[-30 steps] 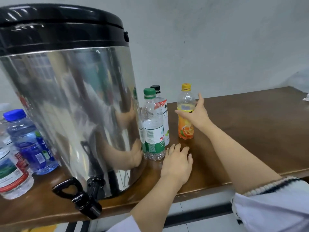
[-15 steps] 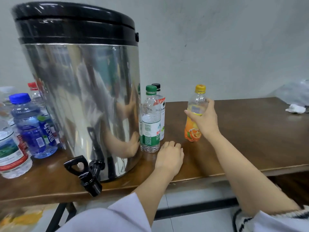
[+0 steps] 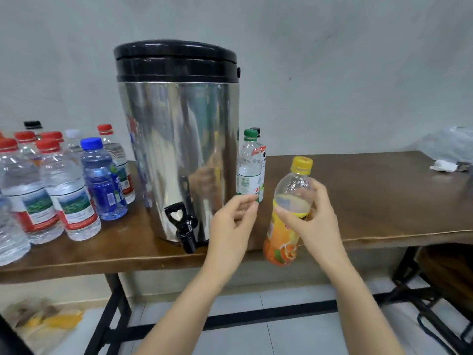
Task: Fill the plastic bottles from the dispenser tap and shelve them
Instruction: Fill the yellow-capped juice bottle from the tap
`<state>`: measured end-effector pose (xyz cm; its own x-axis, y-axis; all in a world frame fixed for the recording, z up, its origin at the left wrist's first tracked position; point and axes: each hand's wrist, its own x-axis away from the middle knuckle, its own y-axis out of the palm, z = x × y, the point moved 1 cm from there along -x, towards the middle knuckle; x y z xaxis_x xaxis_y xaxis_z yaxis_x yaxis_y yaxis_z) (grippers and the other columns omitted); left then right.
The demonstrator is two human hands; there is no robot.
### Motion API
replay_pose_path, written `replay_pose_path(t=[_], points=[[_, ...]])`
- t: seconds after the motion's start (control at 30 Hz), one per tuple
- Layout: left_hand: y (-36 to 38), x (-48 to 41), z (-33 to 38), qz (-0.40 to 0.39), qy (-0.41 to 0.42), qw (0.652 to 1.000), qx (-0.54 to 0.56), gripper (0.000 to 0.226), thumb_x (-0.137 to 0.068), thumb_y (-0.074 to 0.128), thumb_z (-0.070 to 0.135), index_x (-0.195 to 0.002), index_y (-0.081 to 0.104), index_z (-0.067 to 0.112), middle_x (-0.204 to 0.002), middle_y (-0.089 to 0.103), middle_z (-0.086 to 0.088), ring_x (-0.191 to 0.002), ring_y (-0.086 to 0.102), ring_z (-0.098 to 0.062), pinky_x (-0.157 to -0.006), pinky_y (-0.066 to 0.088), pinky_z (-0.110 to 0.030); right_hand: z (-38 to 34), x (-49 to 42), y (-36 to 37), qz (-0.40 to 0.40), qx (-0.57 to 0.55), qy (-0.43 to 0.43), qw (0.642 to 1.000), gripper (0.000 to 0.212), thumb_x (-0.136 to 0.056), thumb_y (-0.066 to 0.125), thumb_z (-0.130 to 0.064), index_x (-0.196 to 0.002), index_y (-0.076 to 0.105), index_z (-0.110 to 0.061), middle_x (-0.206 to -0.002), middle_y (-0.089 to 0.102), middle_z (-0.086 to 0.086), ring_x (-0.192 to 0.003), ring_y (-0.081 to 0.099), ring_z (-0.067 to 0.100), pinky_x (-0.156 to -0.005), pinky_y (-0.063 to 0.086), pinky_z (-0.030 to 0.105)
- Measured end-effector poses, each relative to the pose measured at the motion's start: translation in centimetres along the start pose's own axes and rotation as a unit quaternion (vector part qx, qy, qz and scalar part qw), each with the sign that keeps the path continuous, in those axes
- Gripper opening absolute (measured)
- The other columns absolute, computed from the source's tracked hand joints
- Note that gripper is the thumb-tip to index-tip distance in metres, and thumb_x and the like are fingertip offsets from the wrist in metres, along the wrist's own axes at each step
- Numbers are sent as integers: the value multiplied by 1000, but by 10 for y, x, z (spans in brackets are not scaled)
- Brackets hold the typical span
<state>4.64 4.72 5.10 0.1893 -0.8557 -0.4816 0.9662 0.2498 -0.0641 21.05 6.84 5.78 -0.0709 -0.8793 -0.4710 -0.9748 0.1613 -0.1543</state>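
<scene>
— Where was the orange-label bottle (image 3: 281, 240)?
— Your right hand (image 3: 317, 226) gripped its middle, off the table (image 3: 378, 201), right of the dispenser tap (image 3: 188, 234). It had a yellow cap and pictured oranges; the writing was unreadable.
— And your left hand (image 3: 230, 226)?
— Raised beside it, fingers half-curled, holding nothing.

Left hand (image 3: 234, 221) raised, fingers (image 3: 244, 201) loosely curled — right hand (image 3: 316, 221) grips bottle (image 3: 294, 184).

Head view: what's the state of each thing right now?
orange bottle: cap on, off the table, gripped by right hand.
left hand: loosely curled, holding nothing.
dispenser: lid on.
tap: no water running.
green-capped bottle: capped, upright beside dispenser.
left-side bottles: capped, upright on table.
</scene>
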Motion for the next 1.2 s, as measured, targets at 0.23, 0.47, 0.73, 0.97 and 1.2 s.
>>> replay_pose_path(t=[0.23,0.47,0.73,0.97,1.2], points=[[-62,22,41,-129,18,989,-76,34,-103,46,20,-136,52,28,-131,60,14,-122,53,6,-102,40,-12,-8,81,63,-161,-23,6,987,76,-73,86,-16,-133,47,-42,-125,59,-30,-117,56,-5,-101,48,26],[-118,52,31,-178,-54,979,-86,36,-102,48,12,-137,56,15,-137,58,11,-128,50,4,-107,39,-15,-2,115,99,-251,-13,17,968,73,-74,83,-11,-131,51,-43,-124,61,-30,-118,55,-7,-98,44,16],[-138,71,18,10,-60,997,-36,20,-84,71,13,-97,74,29,-96,77,0,-96,71,-19,-83,55,-21,-6,137,134,-223,18,-5,975,81,-69,88,-22,-137,49,-42,-127,57,-31,-115,51,-14,-92,40,6],[-150,77,17,-75,-91,993,15,31,-100,50,21,-127,65,18,-122,70,7,-117,62,-5,-97,50,-22,-4,142,140,-220,5,2,976,79,-73,80,-33,-141,42,-43,-136,52,-28,-125,49,-5,-104,44,27],[-140,79,9,0,-74,997,-21,21,-95,61,15,-111,73,20,-114,69,-2,-99,65,0,-83,50,-15,-1,149,148,-185,18,8,983,61,-71,79,-49,-121,44,-59,-123,56,-34,-118,51,-9,-96,48,23]])
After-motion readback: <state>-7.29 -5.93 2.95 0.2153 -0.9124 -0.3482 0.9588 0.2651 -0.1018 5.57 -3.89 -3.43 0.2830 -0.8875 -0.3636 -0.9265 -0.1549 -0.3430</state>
